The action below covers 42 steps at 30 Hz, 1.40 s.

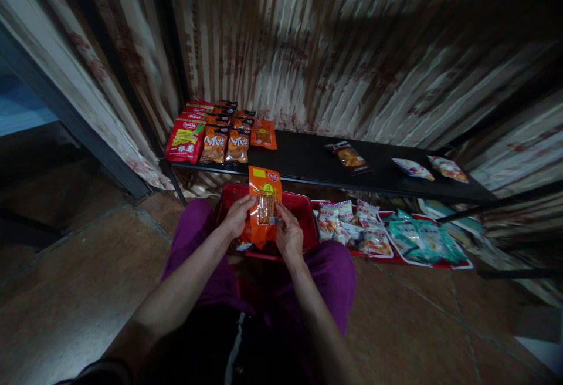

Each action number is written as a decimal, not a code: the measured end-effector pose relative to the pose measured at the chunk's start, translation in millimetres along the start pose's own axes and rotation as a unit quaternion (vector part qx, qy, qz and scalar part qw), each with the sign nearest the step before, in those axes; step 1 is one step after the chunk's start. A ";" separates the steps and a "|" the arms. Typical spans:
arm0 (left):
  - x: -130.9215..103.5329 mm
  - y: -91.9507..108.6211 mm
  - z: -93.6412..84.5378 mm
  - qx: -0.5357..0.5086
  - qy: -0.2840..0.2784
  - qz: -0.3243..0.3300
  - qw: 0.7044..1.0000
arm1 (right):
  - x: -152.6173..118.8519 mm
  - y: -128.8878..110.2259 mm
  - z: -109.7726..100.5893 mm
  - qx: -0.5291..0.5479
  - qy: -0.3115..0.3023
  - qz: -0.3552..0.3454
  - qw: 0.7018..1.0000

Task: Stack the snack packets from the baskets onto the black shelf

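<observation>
An orange snack packet (265,188) with a see-through window is held above a red basket (307,212), in front of the black shelf (303,159). The left hand (238,216) pinches its left edge, the right hand (289,233) its lower right edge, each grip closed on it. On the shelf, a matching orange packet (264,134) lies beside black-and-orange packets (214,144) and red packets (185,141); a brown packet (349,157) lies farther right.

Black shelf (303,153), front edge at left corner: 1 red packet (185,141), 2 orange-black packets (214,144). Toward back edge: 1 flat orange packet (264,135). Mid-length: 1 brown packet (349,157). Near right end: 2 white packets (413,169). Held: 1 orange pouch (265,197).
</observation>
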State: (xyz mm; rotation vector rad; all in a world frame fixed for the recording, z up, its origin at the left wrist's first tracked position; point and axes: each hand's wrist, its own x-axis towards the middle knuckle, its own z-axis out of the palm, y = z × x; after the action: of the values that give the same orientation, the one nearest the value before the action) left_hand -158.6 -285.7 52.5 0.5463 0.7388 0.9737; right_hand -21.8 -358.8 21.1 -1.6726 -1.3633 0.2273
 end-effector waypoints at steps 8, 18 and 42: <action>-12.3 -5.7 13.1 0.084 -0.062 0.010 0.994 | -3.8 -30.5 0.0 0.181 -0.095 0.158 0.966; -25.0 -8.8 15.2 0.198 -0.063 0.024 0.978 | -10.0 -24.4 -1.1 0.440 -0.142 0.256 0.849; -9.8 -14.5 -5.4 0.113 0.009 -0.023 0.993 | -1.0 -19.7 -14.3 0.524 0.004 0.350 0.777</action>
State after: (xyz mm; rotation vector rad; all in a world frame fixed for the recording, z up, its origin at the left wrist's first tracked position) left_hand -158.5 -300.6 41.8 0.7156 0.8805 0.8589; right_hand -26.1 -368.3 43.0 -1.0730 -0.3188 1.1717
